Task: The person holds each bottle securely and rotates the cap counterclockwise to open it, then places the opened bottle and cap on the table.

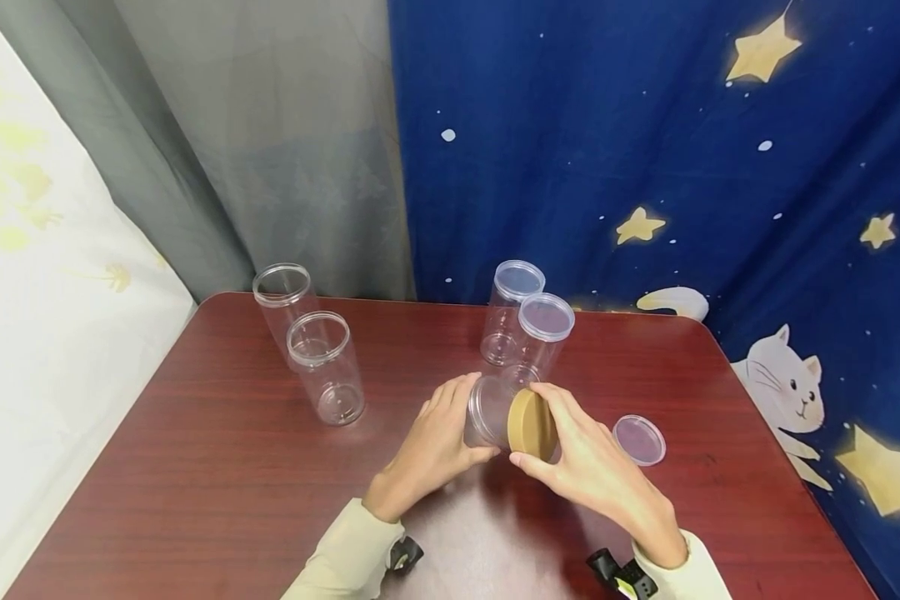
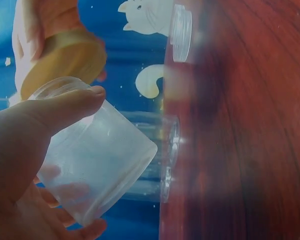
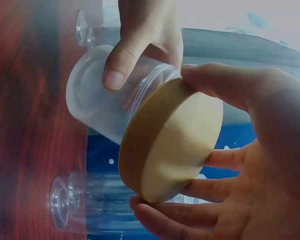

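Above the middle of the table, my left hand grips a short clear plastic jar, which is tilted on its side with the thumb across its wall. My right hand holds a gold-coloured ribbed screw lid, thumb on one side of its edge and fingers on the other. The lid is right at the threaded mouth of the jar, facing right in the head view. Nothing shows inside the jar.
Two tall clear jars without lids, one nearer and one behind, stand at left. Two lidded clear jars, a front one and a back one, stand just beyond the hands. A loose clear lid lies right on the table.
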### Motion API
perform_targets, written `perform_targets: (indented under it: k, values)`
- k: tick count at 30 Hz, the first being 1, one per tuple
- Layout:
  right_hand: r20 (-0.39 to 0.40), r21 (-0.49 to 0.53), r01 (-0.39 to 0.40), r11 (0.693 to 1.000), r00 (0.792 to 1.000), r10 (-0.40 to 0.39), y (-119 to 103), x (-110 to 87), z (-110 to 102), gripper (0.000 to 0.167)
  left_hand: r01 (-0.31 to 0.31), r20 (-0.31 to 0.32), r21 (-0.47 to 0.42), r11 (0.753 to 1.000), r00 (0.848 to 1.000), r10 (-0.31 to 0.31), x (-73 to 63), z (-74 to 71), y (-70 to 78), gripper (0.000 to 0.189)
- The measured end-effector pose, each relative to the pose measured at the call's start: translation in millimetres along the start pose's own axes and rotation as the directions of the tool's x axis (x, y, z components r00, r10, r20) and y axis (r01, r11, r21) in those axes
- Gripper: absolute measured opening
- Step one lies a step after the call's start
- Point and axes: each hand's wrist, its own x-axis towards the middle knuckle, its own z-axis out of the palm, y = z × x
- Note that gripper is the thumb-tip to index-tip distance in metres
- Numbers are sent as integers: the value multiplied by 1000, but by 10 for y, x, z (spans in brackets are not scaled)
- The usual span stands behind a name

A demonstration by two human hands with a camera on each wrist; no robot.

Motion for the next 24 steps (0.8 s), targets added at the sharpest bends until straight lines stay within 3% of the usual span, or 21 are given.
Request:
perform_targets:
  k: [12,24]
  values:
    - [-19,-23,-27,999,999,27,94,-39,-7,84,82,-140,16,996,987,-79,29,31,-167,100]
    - [-13,-60,-91,994,996,91,191,-119,22,86,216,-136,-50,975,966,-221,95,-47,-289,100]
